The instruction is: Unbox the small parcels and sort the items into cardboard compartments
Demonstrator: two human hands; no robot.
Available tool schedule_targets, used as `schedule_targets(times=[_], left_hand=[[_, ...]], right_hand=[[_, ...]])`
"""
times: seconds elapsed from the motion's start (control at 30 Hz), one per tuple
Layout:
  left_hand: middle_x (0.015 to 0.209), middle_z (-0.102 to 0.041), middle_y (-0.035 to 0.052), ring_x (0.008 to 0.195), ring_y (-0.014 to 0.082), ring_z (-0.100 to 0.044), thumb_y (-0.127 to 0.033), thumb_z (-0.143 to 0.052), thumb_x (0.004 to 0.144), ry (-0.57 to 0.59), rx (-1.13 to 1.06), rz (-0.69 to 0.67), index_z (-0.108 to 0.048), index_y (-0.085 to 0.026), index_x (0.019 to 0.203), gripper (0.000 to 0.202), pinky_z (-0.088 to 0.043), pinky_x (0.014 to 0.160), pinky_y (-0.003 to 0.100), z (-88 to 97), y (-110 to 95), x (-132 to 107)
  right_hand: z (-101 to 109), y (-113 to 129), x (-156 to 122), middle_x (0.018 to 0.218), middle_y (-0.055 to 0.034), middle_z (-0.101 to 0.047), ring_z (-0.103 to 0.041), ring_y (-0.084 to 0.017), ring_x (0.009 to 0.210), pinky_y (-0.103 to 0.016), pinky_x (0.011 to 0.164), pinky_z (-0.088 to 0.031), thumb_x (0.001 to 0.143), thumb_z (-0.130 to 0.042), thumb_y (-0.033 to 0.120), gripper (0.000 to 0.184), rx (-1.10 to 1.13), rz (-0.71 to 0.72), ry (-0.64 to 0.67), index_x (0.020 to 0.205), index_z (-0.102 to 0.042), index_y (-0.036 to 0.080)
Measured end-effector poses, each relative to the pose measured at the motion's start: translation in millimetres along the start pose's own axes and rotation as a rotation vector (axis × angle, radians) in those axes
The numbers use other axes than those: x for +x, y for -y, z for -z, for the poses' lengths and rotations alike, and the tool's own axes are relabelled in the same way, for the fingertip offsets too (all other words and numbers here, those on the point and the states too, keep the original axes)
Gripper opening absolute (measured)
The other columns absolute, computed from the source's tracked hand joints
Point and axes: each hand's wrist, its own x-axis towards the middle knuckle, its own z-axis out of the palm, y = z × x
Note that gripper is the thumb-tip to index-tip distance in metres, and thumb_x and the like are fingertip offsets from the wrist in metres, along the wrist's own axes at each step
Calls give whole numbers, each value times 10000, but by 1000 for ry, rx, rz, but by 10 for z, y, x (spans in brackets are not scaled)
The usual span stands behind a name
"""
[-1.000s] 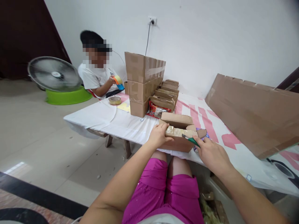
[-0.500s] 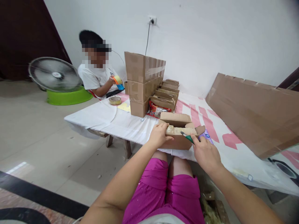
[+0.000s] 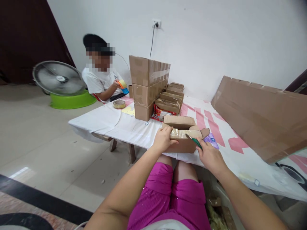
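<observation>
A small cardboard box (image 3: 183,145) lies at the near edge of the low table (image 3: 107,123), its top partly covered with clear tape. My left hand (image 3: 163,139) rests on the box's left end, fingers curled over the top edge, holding it down. My right hand (image 3: 210,156) grips a green-handled utility knife (image 3: 195,142) whose tip lies on the taped top of the box. A second small box (image 3: 178,121) sits just behind it.
A stack of taped cartons (image 3: 146,86) and a row of flat boxes (image 3: 171,95) stand mid-table beside a red snack packet (image 3: 161,113). A person in a white shirt (image 3: 100,81) sits at the far end holding a tape dispenser. A tape roll (image 3: 119,103), a fan (image 3: 59,78) and a large cardboard sheet (image 3: 261,115) are around.
My right hand has drawn the knife a little to the left and nearer along the box top. My left hand stays on the box. The view has shifted slightly.
</observation>
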Motion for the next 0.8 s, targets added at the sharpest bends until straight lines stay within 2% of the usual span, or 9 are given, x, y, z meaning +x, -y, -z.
schedule_targets(times=[0.3, 0.47, 0.57, 0.67, 0.8], left_hand=[[1212, -627, 97, 1156, 288, -574, -380, -842, 611, 15, -25, 6, -512, -205, 1174, 675, -400, 981, 409, 56, -20, -10], [1172, -645, 105, 1120, 290, -593, -402, -861, 571, 26, -33, -33, -524, -177, 1162, 717, -399, 976, 402, 48, -12, -20], [1147, -652, 113, 1102, 293, -601, -427, -871, 542, 37, -33, -72, -524, -157, 1162, 761, -394, 984, 406, 54, -18, -40], [1151, -648, 123, 1105, 294, -599, -428, -874, 537, 28, -35, -75, -517, -145, 1168, 779, -391, 989, 407, 55, -14, -46], [1152, -647, 118, 1100, 295, -603, -434, -871, 538, 46, -45, -89, -520, -157, 1155, 762, -398, 979, 411, 50, 0, -35]], right_hand=[[-51, 1, -58, 915, -63, -613, -609, -193, 741, -297, 613, -430, 920, -481, 270, 424, -73, 14, -146, 1342, -509, 277], [-35, -7, 4, 930, -88, -618, -607, -221, 775, -319, 626, -453, 920, -467, 261, 436, -29, 26, -213, 1354, -496, 245], [11, -28, 84, 1056, -108, -620, -615, -241, 871, -334, 672, -479, 926, -436, 261, 436, 84, 19, -258, 1359, -481, 226], [29, -75, 200, 1101, -95, -631, -607, -260, 972, -373, 773, -495, 911, -460, 287, 440, 279, 57, -269, 1346, -479, 227], [9, -121, 411, 1088, -73, -657, -601, -253, 1006, -382, 868, -472, 820, -565, 258, 339, 458, 119, -262, 1155, -590, 211]])
